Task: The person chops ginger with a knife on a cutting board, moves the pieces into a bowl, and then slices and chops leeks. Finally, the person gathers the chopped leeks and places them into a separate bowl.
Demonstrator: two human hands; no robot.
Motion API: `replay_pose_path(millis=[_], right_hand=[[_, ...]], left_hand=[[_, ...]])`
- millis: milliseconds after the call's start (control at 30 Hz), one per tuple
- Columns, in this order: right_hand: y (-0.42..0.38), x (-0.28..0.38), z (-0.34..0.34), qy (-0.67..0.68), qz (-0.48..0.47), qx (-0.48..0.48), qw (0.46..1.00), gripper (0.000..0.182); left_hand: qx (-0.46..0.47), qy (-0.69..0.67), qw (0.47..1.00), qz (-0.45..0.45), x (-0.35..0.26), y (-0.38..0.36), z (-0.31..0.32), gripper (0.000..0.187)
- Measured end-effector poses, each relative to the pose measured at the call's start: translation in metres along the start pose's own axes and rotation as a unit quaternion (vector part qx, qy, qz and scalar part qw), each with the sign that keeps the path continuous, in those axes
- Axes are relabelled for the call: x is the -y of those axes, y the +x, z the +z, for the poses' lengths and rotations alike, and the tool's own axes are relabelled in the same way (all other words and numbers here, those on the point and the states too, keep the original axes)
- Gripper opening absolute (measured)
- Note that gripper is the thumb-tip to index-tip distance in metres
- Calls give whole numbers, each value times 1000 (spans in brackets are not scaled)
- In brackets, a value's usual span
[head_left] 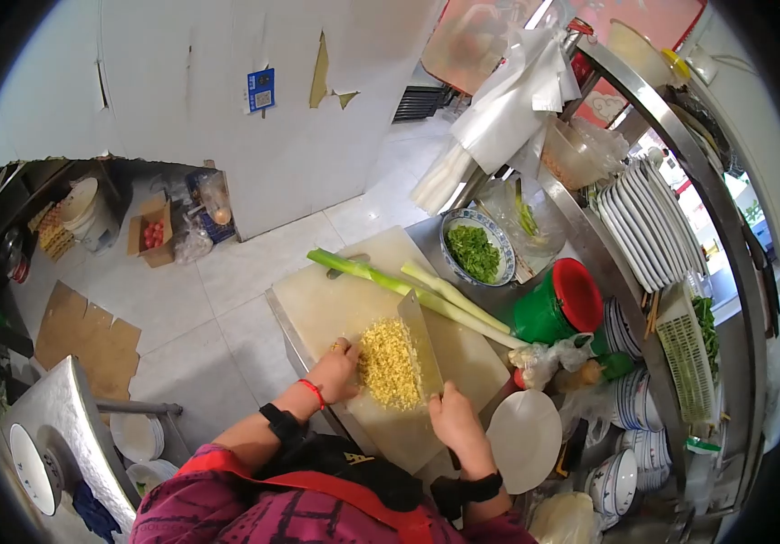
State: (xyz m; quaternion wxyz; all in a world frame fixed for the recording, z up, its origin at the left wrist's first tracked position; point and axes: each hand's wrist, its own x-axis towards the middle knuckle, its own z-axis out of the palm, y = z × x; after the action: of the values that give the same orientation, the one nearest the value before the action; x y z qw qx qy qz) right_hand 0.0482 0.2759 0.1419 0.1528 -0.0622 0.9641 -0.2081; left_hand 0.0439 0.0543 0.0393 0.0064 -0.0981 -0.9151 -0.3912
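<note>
A pile of finely chopped yellow pieces (390, 364), possibly ginger or garlic, lies on the pale cutting board (304, 295). Along its right side stands the broad blade of a cleaver (422, 340), its handle hidden in my closed right hand (456, 417). At the pile's left edge is my left hand (335, 369), fingers bent and slightly apart, touching or nearly touching the pieces; it grips nothing visible. Beyond the blade, long green-and-white leek stalks (408, 288) lie across the board.
A patterned bowl of chopped greens (478, 249) sits behind the board. To the right are a green tub with a red lid (560, 301), a white round plate (524, 440) and stacked bowls (636, 399). Stacked plates (648, 222) fill a metal shelf. A cardboard box (151, 231) stands on the floor.
</note>
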Motion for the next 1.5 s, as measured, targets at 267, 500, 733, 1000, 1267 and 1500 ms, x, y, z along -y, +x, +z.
replay_pose_path(millis=[267,500,733,1000,1267,1500], right_hand=[[-5,-2,15,-3,-14,-32,999,27],[-10,-4,19,-2,-14,-25,1000,25],[-16,14,4,17,-39,-25,999,25],[-12,16,27,5,-41,-5,999,24],[-17,14,39,18,-60,-11,998,25],[-16,11,23,8,-29,-24,999,26]], left_hand=[[-19,-68,996,51,-25,40,29,32],[-56,-45,995,63,-14,32,9,34],[-75,-56,995,22,14,14,-4,39],[-60,-42,997,9,21,6,-3,49],[-26,-35,999,-20,17,-2,-8,61],[4,147,989,7,-27,-8,13,68]])
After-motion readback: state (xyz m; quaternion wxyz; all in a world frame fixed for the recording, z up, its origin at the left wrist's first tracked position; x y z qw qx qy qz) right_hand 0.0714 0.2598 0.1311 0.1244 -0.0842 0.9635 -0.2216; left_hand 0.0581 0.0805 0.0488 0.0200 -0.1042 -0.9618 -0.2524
